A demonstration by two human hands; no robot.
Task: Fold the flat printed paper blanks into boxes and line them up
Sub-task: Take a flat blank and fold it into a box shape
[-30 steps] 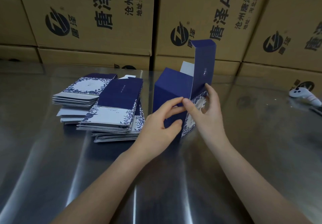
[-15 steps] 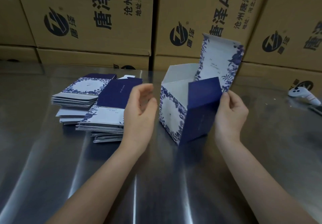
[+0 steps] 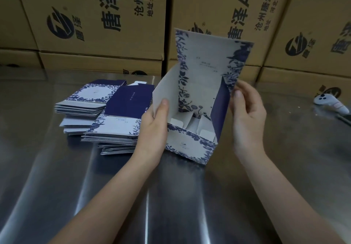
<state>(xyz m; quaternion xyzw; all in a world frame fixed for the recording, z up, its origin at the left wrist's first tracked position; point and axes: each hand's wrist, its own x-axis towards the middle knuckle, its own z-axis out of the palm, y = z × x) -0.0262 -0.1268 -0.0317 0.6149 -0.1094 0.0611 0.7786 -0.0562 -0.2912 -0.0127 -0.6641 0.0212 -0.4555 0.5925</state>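
A half-formed paper box (image 3: 191, 145), white with blue flower print and dark blue side panels, stands on the steel table (image 3: 171, 196) with its open mouth tipped toward me. Its tall lid flap rises at the back, and white bottom tabs show inside. My left hand (image 3: 153, 128) grips the box's white left wall, thumb on the inner face. My right hand (image 3: 247, 114) pinches the right edge by the dark blue panel. To the left lie stacks of flat printed blanks (image 3: 114, 122).
Large brown cardboard cartons (image 3: 106, 21) with black print form a wall along the table's far edge. A white handheld controller (image 3: 330, 104) lies at the far right, with a dark flat object beside it at the frame edge.
The box was turned from its closed dark blue side to face me open-mouthed. My left hand let go, then took the left wall; my right hand moved up the right edge.
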